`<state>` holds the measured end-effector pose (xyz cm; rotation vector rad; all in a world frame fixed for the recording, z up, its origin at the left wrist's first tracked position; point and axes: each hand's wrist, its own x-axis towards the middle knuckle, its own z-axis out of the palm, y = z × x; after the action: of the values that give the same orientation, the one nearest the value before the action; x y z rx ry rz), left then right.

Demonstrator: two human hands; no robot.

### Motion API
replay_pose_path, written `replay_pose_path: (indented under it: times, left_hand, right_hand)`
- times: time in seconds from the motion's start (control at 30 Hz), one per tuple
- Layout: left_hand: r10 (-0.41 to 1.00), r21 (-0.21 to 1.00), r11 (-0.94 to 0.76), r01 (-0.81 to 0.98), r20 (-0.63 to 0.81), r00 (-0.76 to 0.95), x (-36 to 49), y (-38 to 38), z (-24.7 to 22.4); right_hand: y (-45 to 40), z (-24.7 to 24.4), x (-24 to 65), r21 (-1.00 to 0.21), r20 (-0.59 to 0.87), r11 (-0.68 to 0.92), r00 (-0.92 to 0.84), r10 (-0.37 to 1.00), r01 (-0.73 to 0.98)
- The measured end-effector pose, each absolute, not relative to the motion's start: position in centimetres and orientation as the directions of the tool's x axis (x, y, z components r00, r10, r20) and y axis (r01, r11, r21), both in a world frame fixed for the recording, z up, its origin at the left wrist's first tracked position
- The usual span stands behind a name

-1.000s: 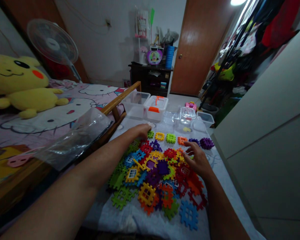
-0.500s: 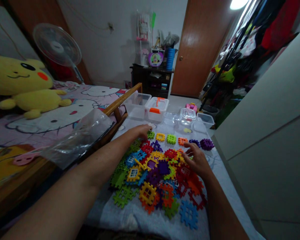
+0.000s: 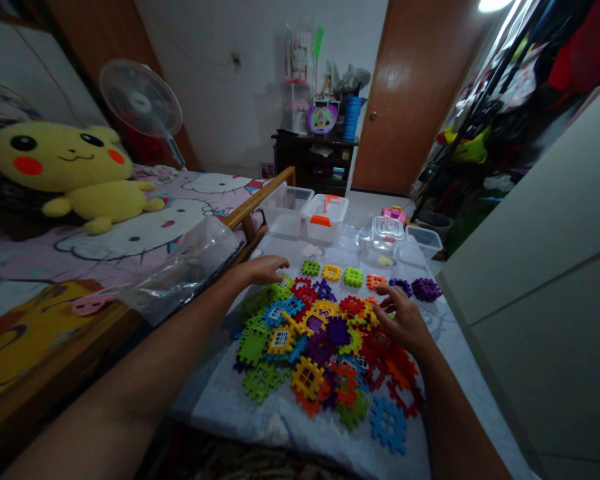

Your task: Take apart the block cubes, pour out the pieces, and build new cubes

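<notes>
A heap of colourful interlocking plastic building pieces [image 3: 309, 378], some with window grids, lies on the cloth-covered table. Behind it runs a row of smaller pieces: a green piece [image 3: 311, 267], a yellow frame piece [image 3: 331, 272], a lime piece [image 3: 353, 277], an orange piece [image 3: 377, 281] and two purple clusters, the larger purple cluster [image 3: 427, 289] at the right end. My left hand [image 3: 269, 269] is over the heap's back left, left of the green piece, fingers stretched and holding nothing. Fingers apart and empty, my right hand [image 3: 403, 315] is at the heap's right side, near the orange piece.
Clear plastic containers line the table's far side, among them a lidded box [image 3: 325, 217] with orange clasps and an open bin [image 3: 287, 210]. A wooden bed rail [image 3: 265, 200] borders the left side. A plastic bag [image 3: 190, 267] lies over it, near a yellow plush toy [image 3: 100, 193].
My left hand has drawn away from the green piece toward the left. My right hand stays about where it was by the heap. The camera has turned slightly left.
</notes>
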<state>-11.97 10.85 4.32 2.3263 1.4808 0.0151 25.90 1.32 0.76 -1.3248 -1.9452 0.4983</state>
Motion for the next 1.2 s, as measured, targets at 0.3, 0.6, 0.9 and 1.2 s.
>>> replay_pose_path:
  times: [0.3,0.6,0.9,1.2]
  left_hand:
    - [0.925,0.571,-0.243,0.784,-0.107,0.365,-11.4,9.4,2.2]
    - [0.946,0.673,-0.277,0.686,0.068,0.316,-9.7,8.7,4.3]
    - [0.829,0.615,-0.421,0.666,-0.036,0.558,-7.2,4.2,6.2]
    - [0.893,0.483,-0.308,0.820,-0.150,0.423,-13.5,4.7,6.4]
  right_hand:
    - [1.5,0.2,25.7,-0.650,0.346,0.404,-0.223,0.911,0.644]
    - [1.5,0.0,25.9,-0.640,0.342,0.396,-0.217,0.914,0.658]
    - [1.4,0.3,25.8,-0.644,0.325,0.391,-0.227,0.918,0.658]
    - [1.3,0.4,25.7,-0.634,0.334,0.402,-0.236,0.913,0.661]
